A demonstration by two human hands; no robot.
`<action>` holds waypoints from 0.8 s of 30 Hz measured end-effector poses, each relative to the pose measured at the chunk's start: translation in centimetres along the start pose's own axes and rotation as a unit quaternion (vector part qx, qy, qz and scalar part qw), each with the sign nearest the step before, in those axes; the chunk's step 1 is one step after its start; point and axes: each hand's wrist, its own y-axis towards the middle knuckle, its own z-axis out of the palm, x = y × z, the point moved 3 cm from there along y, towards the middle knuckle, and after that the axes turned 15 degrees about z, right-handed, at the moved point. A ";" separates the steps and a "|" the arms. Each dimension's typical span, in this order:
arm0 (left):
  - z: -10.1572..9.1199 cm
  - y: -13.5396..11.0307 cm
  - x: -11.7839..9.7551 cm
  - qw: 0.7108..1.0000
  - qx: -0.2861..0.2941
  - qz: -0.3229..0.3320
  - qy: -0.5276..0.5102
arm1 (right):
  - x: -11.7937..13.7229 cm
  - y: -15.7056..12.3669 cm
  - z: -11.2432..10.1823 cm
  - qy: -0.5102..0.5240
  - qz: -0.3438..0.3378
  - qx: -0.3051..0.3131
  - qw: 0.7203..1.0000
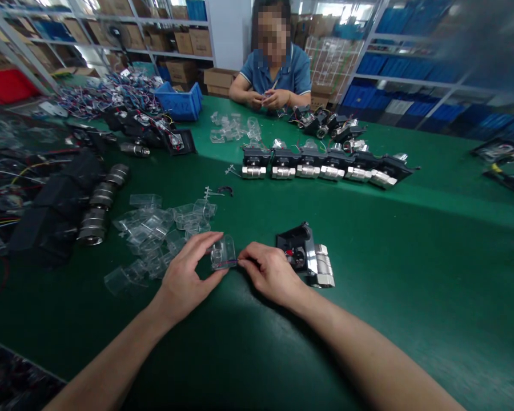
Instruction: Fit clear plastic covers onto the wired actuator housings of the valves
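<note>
My left hand [184, 279] grips a clear plastic cover [225, 251] between thumb and fingers, just above the green table. Thin red and blue wires [227, 262] run across the cover's lower edge. The fingertips of my right hand [269, 271] are pinched together on those wires at the cover's right side. Right beside that hand lies a black valve actuator housing [297, 251], its inner parts showing, with a silver metal valve body [323, 265] on its right. My right hand hides part of the housing.
Loose clear covers [154, 228] lie left of my hands. A row of valve assemblies [308, 170] stands ahead; more black units [55, 200] are at left. A blue bin [179, 101] and tangled wires [111, 94] sit farther back. A co-worker [274, 68] sits across the table [389, 245].
</note>
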 end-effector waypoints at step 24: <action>0.3 -0.1 -0.1 0.997 -0.016 0.011 0.069 | 0.0 0.0 -0.1 0.000 -0.028 0.015 1.000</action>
